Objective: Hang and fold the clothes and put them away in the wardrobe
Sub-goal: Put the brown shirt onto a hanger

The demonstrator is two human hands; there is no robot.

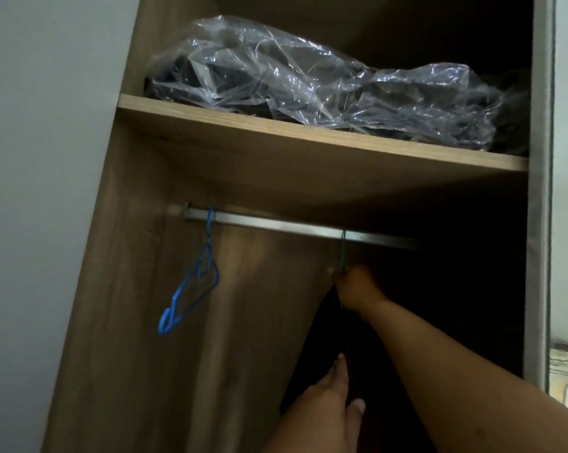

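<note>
Left hand nearest, fingers straight against dark garment. Hanger neck pinched by right hand below rail. Hanging step; hook seating needed before release.

We note the wardrobe is wood-grain board, matt and smooth, mid-brown. The shelf shows the same finish, with a paler raw-looking front edge. The rail is brushed metal, dull silver sheen. The bag on the shelf is clear thin plastic, glossy and heavily creased, over dark matt cloth. The blue hanger is thin wire with a smooth coloured coating. The dark garment below the rail reads as matt cloth; its weave is not discernible.
</note>
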